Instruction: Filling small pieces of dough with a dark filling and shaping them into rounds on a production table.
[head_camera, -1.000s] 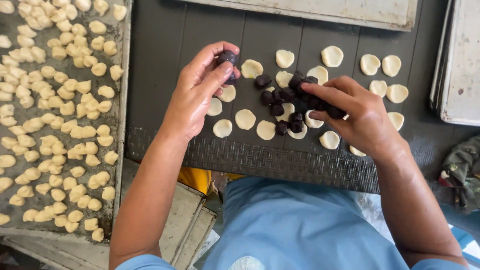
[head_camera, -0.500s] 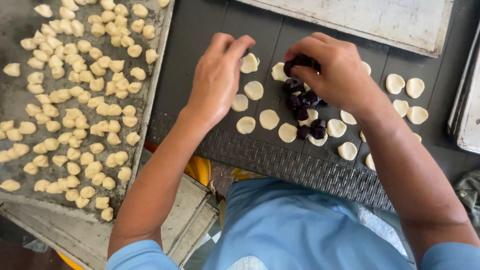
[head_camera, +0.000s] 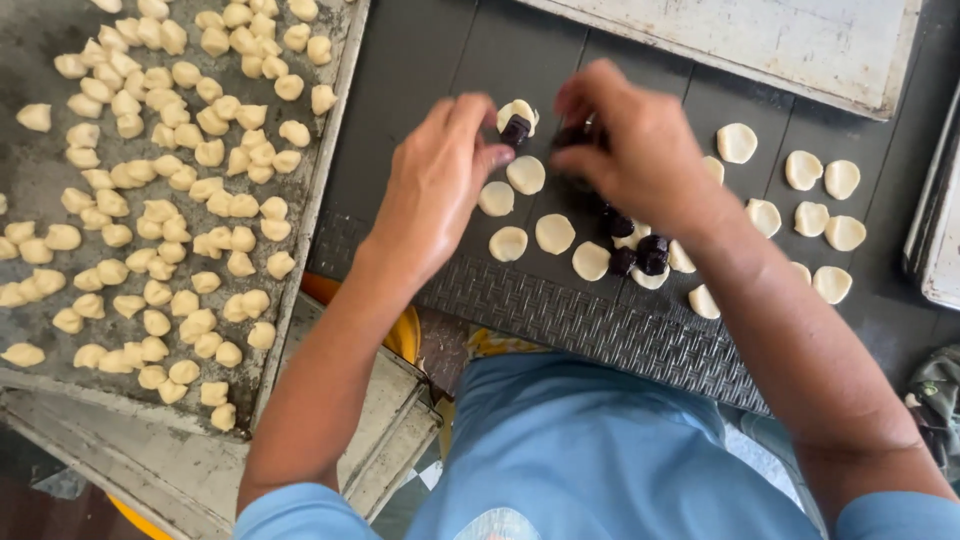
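My left hand (head_camera: 437, 185) hovers over a dark board (head_camera: 560, 310), fingertips resting beside a small dough disc (head_camera: 517, 116) that carries a dark purple filling lump (head_camera: 515, 130). My right hand (head_camera: 630, 140) is curled just to the right of it, fingers pinched around more dark filling that is mostly hidden. Several flat pale dough discs (head_camera: 553, 233) lie in rows on the board. A few dark filling lumps (head_camera: 640, 252) sit on discs under my right wrist.
A large metal tray (head_camera: 300, 240) at the left holds several shaped dough pieces (head_camera: 150, 200). A pale tray (head_camera: 800, 45) lies at the top right, another tray edge (head_camera: 935, 220) at the far right. Stacked trays (head_camera: 390, 440) sit below the board.
Both hands have moved up the board and closer together. A filling lump now sits on the disc by my left fingertips.
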